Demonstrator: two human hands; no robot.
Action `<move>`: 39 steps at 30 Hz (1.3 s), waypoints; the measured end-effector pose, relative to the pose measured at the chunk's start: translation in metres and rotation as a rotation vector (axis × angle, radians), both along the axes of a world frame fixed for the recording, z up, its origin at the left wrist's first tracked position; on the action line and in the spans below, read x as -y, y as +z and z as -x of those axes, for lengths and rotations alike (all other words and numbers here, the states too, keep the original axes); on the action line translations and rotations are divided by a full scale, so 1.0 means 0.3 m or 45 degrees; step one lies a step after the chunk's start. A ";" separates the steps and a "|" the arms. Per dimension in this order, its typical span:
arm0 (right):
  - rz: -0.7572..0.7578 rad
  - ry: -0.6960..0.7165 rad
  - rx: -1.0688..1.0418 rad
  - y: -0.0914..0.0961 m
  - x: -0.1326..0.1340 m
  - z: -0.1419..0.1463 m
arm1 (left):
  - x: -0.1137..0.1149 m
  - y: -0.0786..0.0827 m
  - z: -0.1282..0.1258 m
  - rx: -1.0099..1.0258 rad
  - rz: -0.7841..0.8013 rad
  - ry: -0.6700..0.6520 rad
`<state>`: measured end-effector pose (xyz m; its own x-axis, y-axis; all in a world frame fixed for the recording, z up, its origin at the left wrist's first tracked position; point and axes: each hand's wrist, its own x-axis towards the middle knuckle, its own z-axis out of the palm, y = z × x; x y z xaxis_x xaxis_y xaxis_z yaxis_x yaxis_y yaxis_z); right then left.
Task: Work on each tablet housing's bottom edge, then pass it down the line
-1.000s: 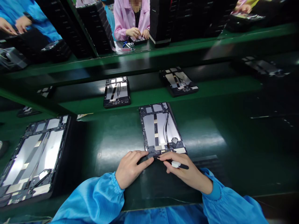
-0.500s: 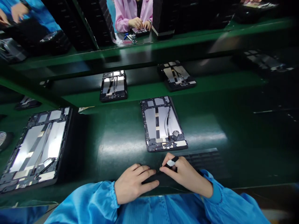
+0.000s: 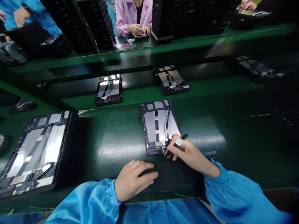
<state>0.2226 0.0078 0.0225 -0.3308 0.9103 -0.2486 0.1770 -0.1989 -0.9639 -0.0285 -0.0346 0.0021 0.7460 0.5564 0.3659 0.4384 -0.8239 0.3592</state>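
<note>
An opened tablet frame (image 3: 156, 126) lies face down on the green bench in front of me, its silver inner plate and black cables showing. My right hand (image 3: 188, 153) pinches a thin black tool with a white band (image 3: 179, 142), its tip touching the frame's near right corner. My left hand (image 3: 134, 183) rests on the bench just short of the frame, fingers curled loosely over a dark flat patch; nothing shows in it.
A larger open tablet frame (image 3: 32, 151) sits on a black tray at the left. Two more frames (image 3: 109, 89) (image 3: 171, 80) lie on the conveyor beyond. A person in a pink coat (image 3: 133, 15) works across the line, between black stacked trays (image 3: 98, 21).
My right hand moved forward from the bench edge and brought the tool tip onto the frame's near corner. My left hand stayed near the edge, off the frame it touched a second ago.
</note>
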 end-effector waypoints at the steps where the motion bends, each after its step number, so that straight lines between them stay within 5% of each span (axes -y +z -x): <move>1: 0.021 0.021 0.007 0.009 -0.035 0.003 | -0.023 0.002 -0.003 0.022 -0.028 0.063; 8: 0.148 0.182 0.096 -0.007 -0.156 0.064 | -0.109 -0.038 -0.007 0.054 -0.173 0.171; 32: 0.151 0.164 0.132 -0.017 -0.143 0.070 | -0.105 -0.048 -0.004 0.027 -0.176 0.172; 39: 0.139 0.157 0.132 -0.008 -0.143 0.074 | -0.090 -0.031 0.007 -0.277 -0.343 0.134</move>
